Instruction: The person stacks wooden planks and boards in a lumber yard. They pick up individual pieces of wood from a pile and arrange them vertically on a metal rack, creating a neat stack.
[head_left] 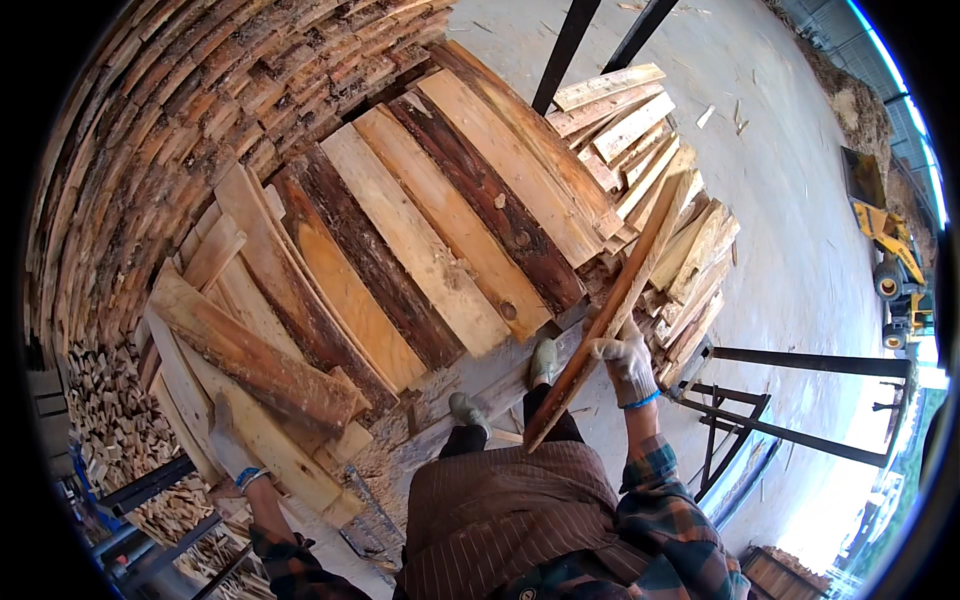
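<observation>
My right hand (625, 365), in a grey work glove, grips a long narrow wooden plank (620, 300) that slants up toward the right-hand stack of boards (650, 170). My left hand (232, 450), also gloved, rests on the end of a pale slab (270, 440) at the lower left of the pile. I stand on the wood, both shoes (505, 385) set on a board at the pile's near edge. Wide bark-edged slabs (420, 240) lie side by side in front of me.
A tall wall of stacked slabs (180, 110) fills the left. Short offcuts (120, 440) are stacked at lower left. Black metal frames (760, 420) stand at right on the concrete floor (790, 230). A yellow loader (895, 260) is parked at far right.
</observation>
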